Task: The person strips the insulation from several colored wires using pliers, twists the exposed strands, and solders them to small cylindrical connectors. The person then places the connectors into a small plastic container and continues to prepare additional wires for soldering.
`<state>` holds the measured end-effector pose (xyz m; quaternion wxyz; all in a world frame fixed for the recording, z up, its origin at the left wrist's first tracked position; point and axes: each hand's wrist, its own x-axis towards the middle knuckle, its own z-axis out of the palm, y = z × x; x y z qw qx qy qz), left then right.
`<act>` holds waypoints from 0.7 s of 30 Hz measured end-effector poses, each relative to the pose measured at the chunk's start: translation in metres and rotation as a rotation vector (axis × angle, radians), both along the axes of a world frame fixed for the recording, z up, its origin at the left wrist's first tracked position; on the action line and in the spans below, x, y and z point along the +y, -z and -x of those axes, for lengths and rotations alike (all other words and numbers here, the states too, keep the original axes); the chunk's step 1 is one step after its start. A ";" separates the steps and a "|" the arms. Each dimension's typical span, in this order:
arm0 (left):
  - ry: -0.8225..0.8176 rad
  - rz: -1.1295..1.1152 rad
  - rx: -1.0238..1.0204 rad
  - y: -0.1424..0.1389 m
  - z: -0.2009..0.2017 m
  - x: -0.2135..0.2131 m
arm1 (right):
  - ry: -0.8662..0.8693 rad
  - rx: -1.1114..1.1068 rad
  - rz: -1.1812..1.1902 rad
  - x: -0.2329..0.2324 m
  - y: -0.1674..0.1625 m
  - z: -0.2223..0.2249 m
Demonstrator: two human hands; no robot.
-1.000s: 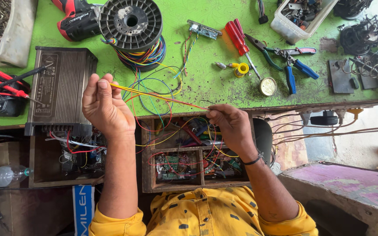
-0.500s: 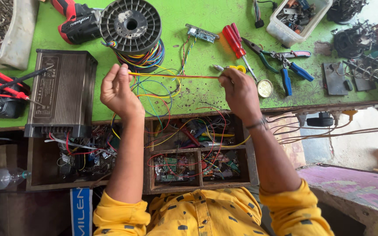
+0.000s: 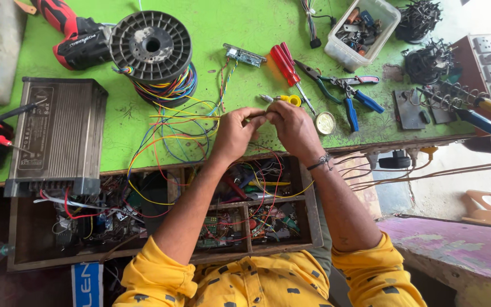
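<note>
Seen from above, a person in yellow sleeves leans over an open wooden drawer [image 3: 308, 224] crammed with circuit boards and wiring; above it, over the bright green tabletop [image 3: 245, 34], the left hand [image 3: 235, 133] and right hand [image 3: 294, 128] meet, each grip pinched together on thin coloured wires [image 3: 174, 128] that trail left toward a black plastic wire spool [image 3: 152, 45]; yellow-handled cutters [image 3: 282, 100] lie just beyond the fingers; red screwdrivers [image 3: 284, 59] lie farther back.
</note>
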<state>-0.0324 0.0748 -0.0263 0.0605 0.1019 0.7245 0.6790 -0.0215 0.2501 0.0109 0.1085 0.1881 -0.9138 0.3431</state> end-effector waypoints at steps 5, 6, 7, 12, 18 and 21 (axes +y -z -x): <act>-0.046 0.180 0.308 0.006 0.004 -0.003 | -0.069 0.046 0.040 0.013 0.014 0.005; -0.057 0.197 0.422 0.006 0.007 -0.003 | -0.034 0.113 0.082 0.022 0.015 0.006; -0.041 0.203 0.273 0.006 0.011 -0.002 | 0.003 0.178 0.124 0.032 0.015 0.008; 0.058 0.109 -0.196 -0.003 0.027 -0.004 | 0.699 0.087 -0.090 0.123 -0.002 0.015; 0.132 -0.039 -0.331 -0.008 0.032 -0.006 | 0.588 0.098 -0.520 0.145 0.022 0.000; 0.163 -0.207 -0.408 -0.007 0.036 -0.011 | 0.704 0.175 -0.444 0.142 0.023 0.000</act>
